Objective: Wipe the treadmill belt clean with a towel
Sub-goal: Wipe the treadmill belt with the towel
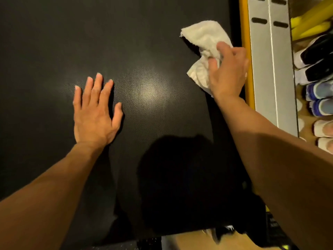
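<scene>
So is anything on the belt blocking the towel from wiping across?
Only the left hand, lying flat on the belt. The right hand grips the towel at its right edge; nothing else visible intervenes.

Scene dim overall. Overhead light gives a soft glare patch on the treadmill belt (151,89), showing its dotted texture there only. Large dark shadow lower centre; belt corners fall to near black. Towel (203,44) brightest, nearly overexposed. Shoes (319,91) at right edge soft, slightly blurred. Wide-angle bending along the side rail (266,69).
</scene>
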`<state>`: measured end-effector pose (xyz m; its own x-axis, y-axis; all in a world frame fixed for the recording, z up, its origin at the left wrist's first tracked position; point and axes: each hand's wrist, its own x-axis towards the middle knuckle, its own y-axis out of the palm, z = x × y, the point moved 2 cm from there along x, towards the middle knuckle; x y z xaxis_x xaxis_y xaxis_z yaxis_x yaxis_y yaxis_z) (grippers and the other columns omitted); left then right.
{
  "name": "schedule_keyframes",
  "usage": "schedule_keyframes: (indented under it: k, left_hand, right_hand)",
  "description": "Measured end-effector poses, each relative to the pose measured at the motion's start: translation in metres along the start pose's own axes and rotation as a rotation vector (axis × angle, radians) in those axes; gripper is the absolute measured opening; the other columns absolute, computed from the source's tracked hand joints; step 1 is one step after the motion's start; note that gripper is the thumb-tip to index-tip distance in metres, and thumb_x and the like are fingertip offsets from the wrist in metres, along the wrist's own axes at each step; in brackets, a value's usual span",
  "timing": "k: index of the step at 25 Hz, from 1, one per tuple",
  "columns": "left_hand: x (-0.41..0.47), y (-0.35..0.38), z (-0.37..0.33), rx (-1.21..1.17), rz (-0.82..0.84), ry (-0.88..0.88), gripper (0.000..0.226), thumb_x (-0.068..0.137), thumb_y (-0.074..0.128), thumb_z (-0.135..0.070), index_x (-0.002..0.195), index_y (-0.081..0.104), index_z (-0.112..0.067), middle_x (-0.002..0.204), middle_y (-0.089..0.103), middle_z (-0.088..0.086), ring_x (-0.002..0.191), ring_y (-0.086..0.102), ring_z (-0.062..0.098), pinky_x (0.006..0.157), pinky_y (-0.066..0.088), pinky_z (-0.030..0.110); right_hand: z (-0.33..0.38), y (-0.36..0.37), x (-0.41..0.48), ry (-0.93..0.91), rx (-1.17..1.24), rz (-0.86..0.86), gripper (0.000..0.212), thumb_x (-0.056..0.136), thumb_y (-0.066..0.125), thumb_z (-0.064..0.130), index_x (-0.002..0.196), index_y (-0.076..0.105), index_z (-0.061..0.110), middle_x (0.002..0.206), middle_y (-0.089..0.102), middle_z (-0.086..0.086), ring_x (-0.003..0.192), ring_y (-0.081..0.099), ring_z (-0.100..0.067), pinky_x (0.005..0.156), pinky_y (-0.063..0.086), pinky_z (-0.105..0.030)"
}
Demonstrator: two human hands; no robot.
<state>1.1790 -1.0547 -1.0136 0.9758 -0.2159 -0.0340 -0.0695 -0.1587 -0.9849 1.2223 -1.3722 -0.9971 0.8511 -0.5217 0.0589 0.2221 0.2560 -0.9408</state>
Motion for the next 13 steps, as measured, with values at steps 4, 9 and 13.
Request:
schedule_keyframes:
  k: [4, 9, 13]
  left_hand:
    - [-0.001, 0.003, 0.002, 0.015, -0.008, 0.005, 0.059, 0.097, 0.031, -0.043, 0.149, 0.025, -0.016, 0.158, 0.019, 0.009, 0.147, 0.011, 0.024, 0.119, 0.007, 0.048]
    - [-0.001, 0.002, 0.002, 0.043, -0.005, -0.005, 0.060, 0.097, 0.029, -0.045, 0.149, 0.025, -0.017, 0.158, 0.019, 0.008, 0.147, 0.012, 0.024, 0.119, 0.007, 0.048]
    - [0.001, 0.002, 0.002, 0.032, 0.006, -0.002, 0.060, 0.097, 0.030, -0.045, 0.150, 0.025, -0.017, 0.158, 0.018, 0.008, 0.147, 0.011, 0.024, 0.119, 0.007, 0.048]
  right_hand:
    - [0.014, 0.001, -0.032, -0.177, -0.010, 0.116, 0.039, 0.090, 0.052, 0.046, 0.126, 0.053, 0.031, 0.131, 0.044, -0.006, 0.116, 0.041, -0.028, 0.089, 0.047, -0.041]
    - [-0.004, -0.020, -0.039, -0.168, -0.132, 0.137, 0.040, 0.085, 0.053, 0.046, 0.120, 0.050, 0.027, 0.122, 0.049, -0.007, 0.109, 0.048, -0.027, 0.092, 0.040, -0.045]
    - [0.037, -0.005, -0.026, -0.113, -0.156, 0.138, 0.045, 0.085, 0.047, 0.047, 0.126, 0.045, 0.028, 0.121, 0.045, -0.013, 0.108, 0.046, -0.032, 0.091, 0.037, -0.049]
